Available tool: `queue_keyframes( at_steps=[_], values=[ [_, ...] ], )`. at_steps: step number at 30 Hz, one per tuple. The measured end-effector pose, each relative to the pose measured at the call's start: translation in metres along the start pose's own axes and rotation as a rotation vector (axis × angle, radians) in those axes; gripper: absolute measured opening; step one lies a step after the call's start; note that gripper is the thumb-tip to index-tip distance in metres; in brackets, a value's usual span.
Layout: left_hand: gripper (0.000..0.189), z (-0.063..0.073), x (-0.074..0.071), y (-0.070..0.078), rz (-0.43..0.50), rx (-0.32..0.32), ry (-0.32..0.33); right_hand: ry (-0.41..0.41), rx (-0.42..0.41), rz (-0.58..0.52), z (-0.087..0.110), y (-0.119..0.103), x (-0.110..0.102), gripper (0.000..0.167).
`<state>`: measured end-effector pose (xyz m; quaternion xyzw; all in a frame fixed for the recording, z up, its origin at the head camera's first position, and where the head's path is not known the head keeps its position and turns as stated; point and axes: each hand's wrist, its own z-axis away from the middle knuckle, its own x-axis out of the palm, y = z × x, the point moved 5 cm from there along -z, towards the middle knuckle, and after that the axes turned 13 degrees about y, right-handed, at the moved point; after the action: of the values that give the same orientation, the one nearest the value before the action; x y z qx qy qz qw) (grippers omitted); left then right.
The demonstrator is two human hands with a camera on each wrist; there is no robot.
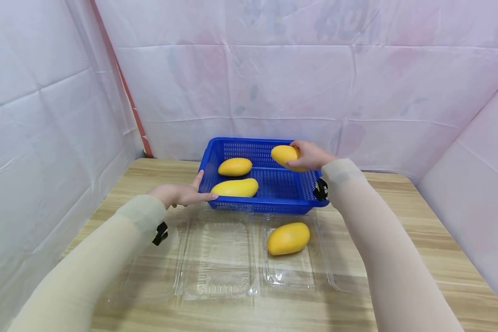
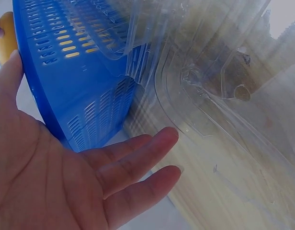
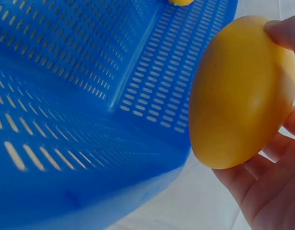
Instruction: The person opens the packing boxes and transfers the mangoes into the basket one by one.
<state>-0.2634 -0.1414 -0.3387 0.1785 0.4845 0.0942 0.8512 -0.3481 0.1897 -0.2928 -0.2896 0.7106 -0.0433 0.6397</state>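
Note:
In the head view my right hand (image 1: 312, 156) grips a yellow mango (image 1: 285, 156) above the back right part of a blue plastic basket (image 1: 269, 201). The right wrist view has that mango (image 3: 241, 93) close up, held between thumb and fingers. Two more mangoes, one behind (image 1: 235, 167) and one in front (image 1: 236, 187), lie in the basket's left half. My left hand (image 1: 184, 193) touches the basket's front left corner, its other fingers extended and apart in the left wrist view. A fourth mango (image 1: 288, 238) lies in a clear plastic box (image 1: 290, 279).
Left of that box stands another clear plastic box (image 1: 217, 263), with its lid spread open to the left. The boxes are in front of the basket on a wood-grain table (image 1: 406, 216). White sheeting (image 1: 282, 87) hangs behind and at both sides.

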Motion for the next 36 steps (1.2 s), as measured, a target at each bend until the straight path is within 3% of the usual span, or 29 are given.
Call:
queue_keyframes(
  at_steps=[22,30,36],
  values=[
    [0.112,0.001,-0.001,-0.002,-0.026,-0.017,0.006,0.009,0.110,-0.052,-0.015,0.017,0.023,0.065],
    [0.112,0.001,-0.003,-0.004,-0.025,-0.023,0.004,0.032,0.098,0.007,-0.030,0.027,0.028,0.066],
    [0.113,0.001,-0.005,-0.006,-0.035,-0.033,0.009,-0.005,0.115,0.034,-0.042,0.032,0.035,0.070]
  ],
)
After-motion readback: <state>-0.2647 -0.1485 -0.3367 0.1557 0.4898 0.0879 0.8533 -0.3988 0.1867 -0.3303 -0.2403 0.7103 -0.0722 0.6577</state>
